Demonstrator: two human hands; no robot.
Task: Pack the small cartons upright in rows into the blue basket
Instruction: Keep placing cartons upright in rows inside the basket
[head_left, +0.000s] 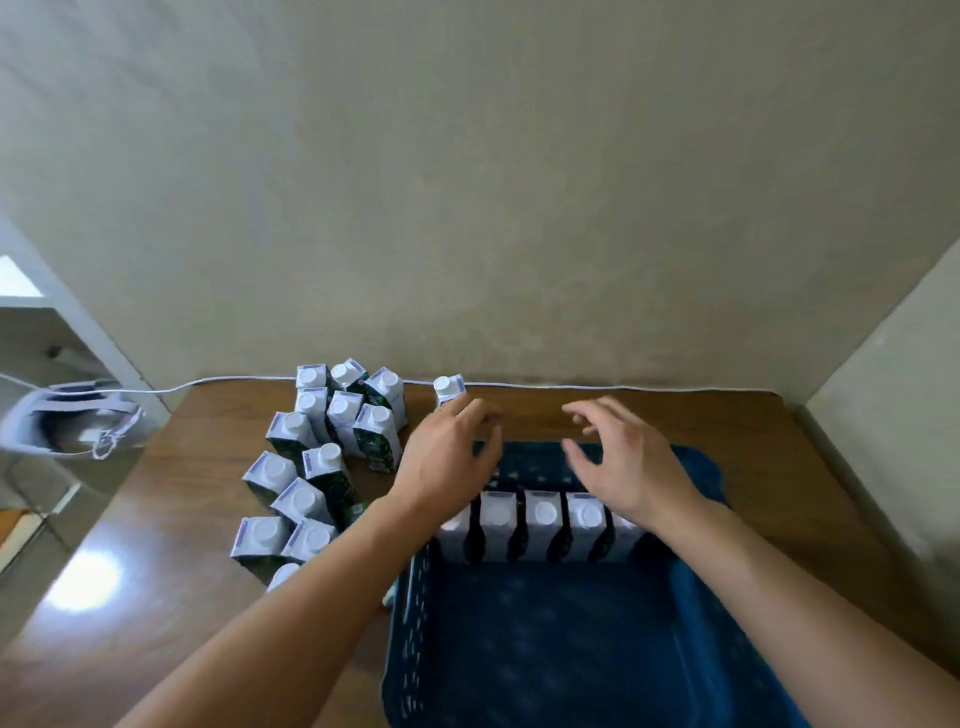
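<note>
The blue basket (410, 623) sits on the wooden table in front of me. One row of several small white-topped cartons (543, 525) stands upright across its middle. Left of the basket, a cluster of several loose cartons (311, 467) stands on the table. A single carton (448, 389) stands apart near the table's back edge. My left hand (447, 462) hovers above the basket's far left corner, fingers relaxed and holding nothing, its fingertips close to the single carton. My right hand (623, 457) hangs over the far half of the basket with fingers spread and loosely curled, empty.
A white cable (597, 387) runs along the table's back edge against the beige wall. Another wall (883, 389) closes in on the right. A white cloth-like object (72, 421) lies off the table's left corner. The near half of the basket holds nothing.
</note>
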